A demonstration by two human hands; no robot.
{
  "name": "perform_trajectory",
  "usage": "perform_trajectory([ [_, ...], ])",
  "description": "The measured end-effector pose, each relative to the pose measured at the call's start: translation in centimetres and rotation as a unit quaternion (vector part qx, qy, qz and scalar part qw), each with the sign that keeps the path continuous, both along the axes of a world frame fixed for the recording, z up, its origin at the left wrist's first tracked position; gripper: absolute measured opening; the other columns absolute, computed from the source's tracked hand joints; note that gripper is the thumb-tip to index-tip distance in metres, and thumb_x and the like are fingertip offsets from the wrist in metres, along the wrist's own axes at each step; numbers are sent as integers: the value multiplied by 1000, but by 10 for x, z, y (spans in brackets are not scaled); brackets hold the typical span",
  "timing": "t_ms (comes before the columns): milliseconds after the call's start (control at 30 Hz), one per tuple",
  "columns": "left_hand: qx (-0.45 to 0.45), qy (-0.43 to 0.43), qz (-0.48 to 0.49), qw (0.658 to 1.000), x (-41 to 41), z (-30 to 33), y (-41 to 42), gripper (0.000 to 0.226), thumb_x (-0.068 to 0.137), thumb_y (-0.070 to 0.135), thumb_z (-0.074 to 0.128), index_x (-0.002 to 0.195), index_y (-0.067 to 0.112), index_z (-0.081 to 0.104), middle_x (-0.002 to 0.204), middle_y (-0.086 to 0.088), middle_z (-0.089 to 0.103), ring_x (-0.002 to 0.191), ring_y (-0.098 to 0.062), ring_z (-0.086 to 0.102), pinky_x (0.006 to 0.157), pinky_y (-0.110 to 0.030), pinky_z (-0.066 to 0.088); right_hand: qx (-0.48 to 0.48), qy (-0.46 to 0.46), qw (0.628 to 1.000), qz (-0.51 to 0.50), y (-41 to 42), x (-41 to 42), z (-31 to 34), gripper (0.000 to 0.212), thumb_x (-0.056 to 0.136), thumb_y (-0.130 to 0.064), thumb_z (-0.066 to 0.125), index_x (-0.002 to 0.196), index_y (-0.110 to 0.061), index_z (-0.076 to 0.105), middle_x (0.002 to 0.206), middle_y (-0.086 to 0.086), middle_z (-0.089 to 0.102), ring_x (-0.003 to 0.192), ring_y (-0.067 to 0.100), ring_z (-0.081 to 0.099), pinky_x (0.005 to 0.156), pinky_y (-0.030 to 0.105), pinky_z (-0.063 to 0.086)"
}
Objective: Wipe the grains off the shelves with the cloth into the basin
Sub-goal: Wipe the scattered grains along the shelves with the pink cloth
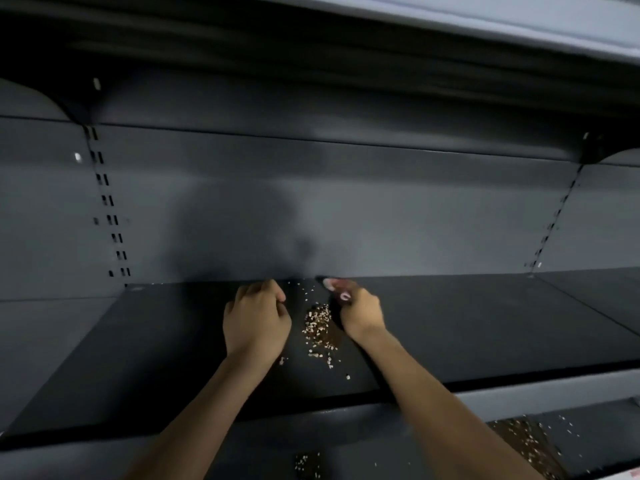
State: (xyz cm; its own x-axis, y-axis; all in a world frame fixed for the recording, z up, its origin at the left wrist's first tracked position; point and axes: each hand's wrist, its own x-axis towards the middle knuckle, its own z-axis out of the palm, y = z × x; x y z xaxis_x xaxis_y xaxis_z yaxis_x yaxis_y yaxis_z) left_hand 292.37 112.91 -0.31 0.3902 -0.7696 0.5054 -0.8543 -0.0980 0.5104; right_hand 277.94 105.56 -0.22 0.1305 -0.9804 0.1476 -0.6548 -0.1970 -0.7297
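A: From the head view, where are the grains?

B: A small heap of grains lies on the dark shelf, between the two hands. More grains sit on the lower shelf.

A: And the hands?

B: The left hand has its fingers curled in, with nothing visible in them. The right hand has its fingers clamped on something pinkish, probably the cloth, though it is blurred.

A: Why flank the heap?

B: I'd judge it pens the grains so they can be swept toward the front edge. The basin isn't in view.
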Motion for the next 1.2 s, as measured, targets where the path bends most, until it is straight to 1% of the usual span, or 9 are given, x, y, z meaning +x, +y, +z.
perform_trajectory([
  [200,-4,-62,13,998,20,2,-11,16,79,12,60,90,22,61,92,4,63,96,-18,58,78,-32,42,-104,-113,988,-15,-15,9,8,36,90,-2,51,117,-21,66,112,4,70,107,19,63,78,9,37],
  [300,1,-85,19,996,35,-15,-16,20,64,4,70,76,18,61,75,-1,64,79,-24,63,65,-33,44,-157,-54,984,-69,-42,-16,16,38,93,-3,47,120,-23,63,114,7,69,106,27,63,84,23,44],
  [433,11,-142,24,990,38,-19,-21,22,56,3,74,69,15,61,68,-2,62,71,-26,61,60,-35,47,-55,78,992,-81,-68,-35,-2,45,91,-6,43,126,-29,58,127,5,61,115,28,57,91,28,43],
  [600,-2,-160,29,987,34,-17,-24,20,56,4,73,70,14,61,69,-3,62,71,-28,62,60,-36,46,-35,25,995,88,-61,-1,-19,41,89,-5,51,111,-36,66,115,-16,66,105,5,62,101,23,44],
  [700,-4,-161,40,986,37,-16,-22,22,55,4,73,69,15,61,69,-4,62,71,-29,61,61,-37,46,-28,-12,982,187,-44,18,-13,43,88,5,47,107,-27,68,107,-11,69,93,3,65,88,22,51],
  [800,1,-158,48,986,39,-16,-21,22,54,4,74,68,14,61,68,-4,62,71,-29,62,61,-37,47,-62,-54,978,192,-39,20,-2,43,87,10,43,110,-16,68,102,-4,68,82,-6,61,72,5,44],
  [900,6,-164,48,985,39,-17,-22,19,57,6,73,69,14,62,69,-3,63,71,-27,61,62,-37,46,-137,-61,980,134,-60,13,9,42,86,9,45,111,-17,68,112,-8,66,101,1,56,81,-4,34],
  [1067,2,-166,50,985,41,-19,-22,17,59,6,72,71,14,63,70,-3,62,70,-26,62,61,-37,47,-142,67,969,193,-75,16,-13,41,88,2,50,116,-24,65,119,-7,66,110,9,60,98,17,42],
  [1200,9,-165,52,985,41,-20,-23,14,63,8,69,75,14,64,74,-4,64,75,-27,62,64,-36,47,-72,35,960,270,-66,21,-7,48,83,13,39,106,-17,69,114,-7,66,106,2,58,97,10,39],
])
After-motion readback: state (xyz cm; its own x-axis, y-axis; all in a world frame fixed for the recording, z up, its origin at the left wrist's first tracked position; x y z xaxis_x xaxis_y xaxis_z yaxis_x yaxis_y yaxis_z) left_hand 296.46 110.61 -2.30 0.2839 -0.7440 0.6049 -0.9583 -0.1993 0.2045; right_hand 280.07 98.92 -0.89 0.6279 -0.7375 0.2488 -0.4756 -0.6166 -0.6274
